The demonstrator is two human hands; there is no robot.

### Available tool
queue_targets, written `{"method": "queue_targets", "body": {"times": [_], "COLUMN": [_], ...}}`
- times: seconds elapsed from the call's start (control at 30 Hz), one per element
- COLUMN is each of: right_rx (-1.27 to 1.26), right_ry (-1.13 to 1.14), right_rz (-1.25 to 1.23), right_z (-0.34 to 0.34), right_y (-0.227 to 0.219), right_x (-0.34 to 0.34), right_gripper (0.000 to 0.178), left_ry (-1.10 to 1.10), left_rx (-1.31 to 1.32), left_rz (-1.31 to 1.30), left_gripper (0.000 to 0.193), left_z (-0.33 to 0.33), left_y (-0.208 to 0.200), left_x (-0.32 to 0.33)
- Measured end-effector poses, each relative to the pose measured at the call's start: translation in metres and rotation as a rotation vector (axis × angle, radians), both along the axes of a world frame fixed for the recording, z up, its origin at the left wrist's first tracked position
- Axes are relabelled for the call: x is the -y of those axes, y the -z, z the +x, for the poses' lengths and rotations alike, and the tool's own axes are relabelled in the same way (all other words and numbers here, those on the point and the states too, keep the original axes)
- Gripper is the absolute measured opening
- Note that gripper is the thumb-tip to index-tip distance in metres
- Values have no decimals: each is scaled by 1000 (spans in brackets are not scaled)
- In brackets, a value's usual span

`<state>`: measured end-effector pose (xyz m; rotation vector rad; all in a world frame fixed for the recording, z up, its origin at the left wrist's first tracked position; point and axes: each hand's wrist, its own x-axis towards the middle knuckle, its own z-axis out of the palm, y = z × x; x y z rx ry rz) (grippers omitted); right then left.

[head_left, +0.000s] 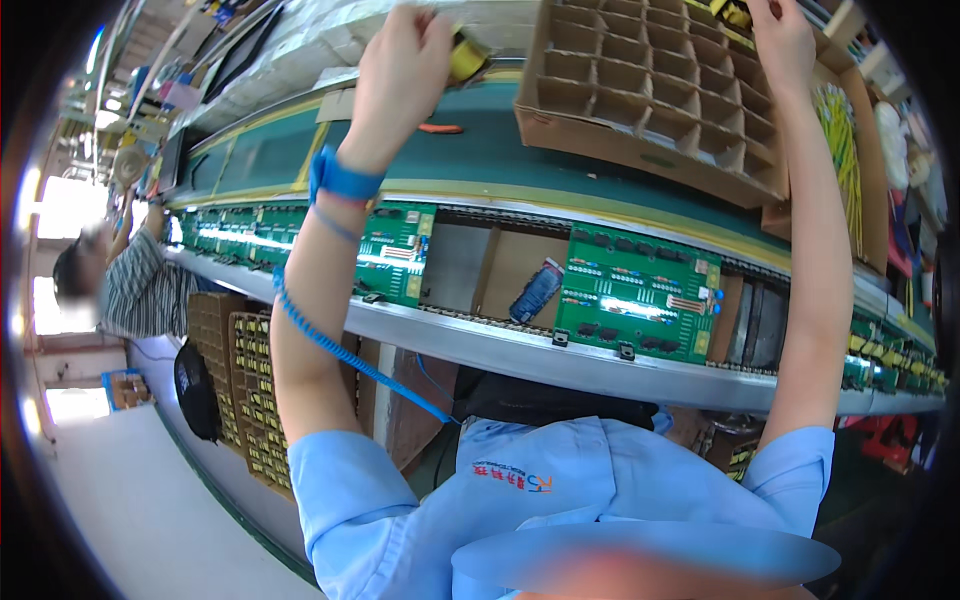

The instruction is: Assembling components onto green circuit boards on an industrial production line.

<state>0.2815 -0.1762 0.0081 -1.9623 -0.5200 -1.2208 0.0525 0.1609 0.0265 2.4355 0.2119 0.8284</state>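
Note:
My left hand [405,75] is raised over the far side of the bench, its fingers curled closed. What it holds, if anything, is hidden. Just right of it is a shiny yellow roll-like thing [467,58]; I cannot tell whether the hand touches it. A blue wrist strap [345,180] with a coiled cord circles that wrist. At the top right, my right hand [783,42] reaches over a cardboard divider box [650,145], fingers closed and partly cut off by the frame's edge. Yellow-and-black wound parts [733,14] lie beside those fingers in the far cells.
Green circuit boards [640,290] sit along a conveyor rail [480,340] before me. Between two boards lies a dark blue packet [537,291]. Yellow-green wires [838,150] fill a box at right. A co-worker in a striped shirt [150,290] is at far left.

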Motion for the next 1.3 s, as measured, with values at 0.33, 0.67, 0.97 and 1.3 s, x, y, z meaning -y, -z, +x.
{"method": "queue_targets", "body": {"times": [0.33,0.67,0.97,1.3], "right_rx": [-90,-445,-546,-598], "right_ry": [36,-318,-405,-410], "right_rz": [-206,-289,-275,-296], "right_z": [-82,-85,-107,-99], "right_y": [0,10,6,12], "right_x": [12,29,41,43], "right_gripper": [19,32,41,45], "left_ry": [112,209,564,539], "left_rx": [-260,-331,-539,-521], "left_rz": [221,-158,-749,-743], "left_gripper": [40,41,54,48], "left_z": [-38,-63,-130,-137], "left_y": [60,48,55,82], "left_x": [31,13,126,133]}}
